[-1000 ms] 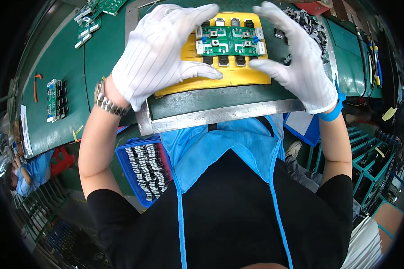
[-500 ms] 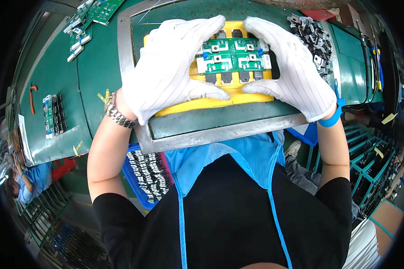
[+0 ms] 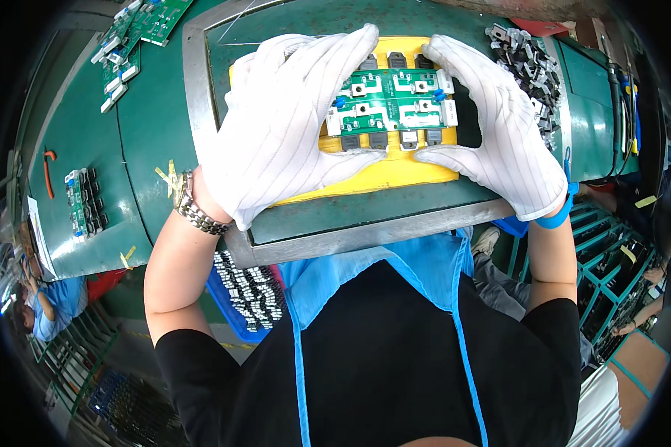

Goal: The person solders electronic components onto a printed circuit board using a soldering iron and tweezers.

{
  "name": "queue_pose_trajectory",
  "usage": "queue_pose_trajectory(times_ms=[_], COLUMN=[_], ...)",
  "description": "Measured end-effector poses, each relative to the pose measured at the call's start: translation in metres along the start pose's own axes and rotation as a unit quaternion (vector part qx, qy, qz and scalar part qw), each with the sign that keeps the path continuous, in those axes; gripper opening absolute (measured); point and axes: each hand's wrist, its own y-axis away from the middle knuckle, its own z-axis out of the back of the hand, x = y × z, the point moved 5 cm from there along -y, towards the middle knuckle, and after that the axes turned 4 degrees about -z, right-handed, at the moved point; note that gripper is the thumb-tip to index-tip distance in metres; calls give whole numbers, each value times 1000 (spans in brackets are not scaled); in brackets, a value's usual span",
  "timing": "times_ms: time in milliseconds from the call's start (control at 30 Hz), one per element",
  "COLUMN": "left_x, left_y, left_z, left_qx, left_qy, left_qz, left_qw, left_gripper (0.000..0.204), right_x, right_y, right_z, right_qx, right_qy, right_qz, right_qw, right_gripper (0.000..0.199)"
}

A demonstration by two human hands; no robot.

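A green circuit board with white connectors and blue parts rests on a yellow block. Black flat components stick out along its far and near edges. White striped gloves cover both hands. My left hand curves around the board's left end, fingers at the far side and thumb by the near components. Mirroring it, my right hand arches around the right end, with a dark gap between palm and board. Thumb and fingers stand wide apart on each hand; whether the tips press on the components I cannot tell.
A metal frame borders the work area. Loose black and silver parts lie at the right. Several boards lie far left, another assembly nearer, beside an orange hooked tool. Below the bench edge sits a blue bin of parts.
The whole view has shifted and tilted slightly. The board sits a little lower and farther right in the picture; both hands keep nearly the same curved pose around it.
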Motion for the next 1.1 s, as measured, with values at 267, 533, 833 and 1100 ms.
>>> queue_pose_trajectory(times_ms=[267,533,833,1100], left_x=[0,-2,3,41], left_y=[3,1,-4,0], left_z=[-5,-2,25,45], left_qx=[-45,-36,-136,-106], left_qy=[2,-5,43,-131], left_qz=[-3,21,-8,21], left_qw=[999,999,990,985], left_gripper=[92,96,94,45], right_x=[11,12,-32,-206], right_y=[-9,-16,50,148], right_z=[3,-4,52,66], right_qx=[-3,8,-217,-342], right_qy=[-17,-29,-218,-888], right_qz=[20,9,-118,-140], right_qw=[1000,999,944,274], right_gripper=[93,90,74,58])
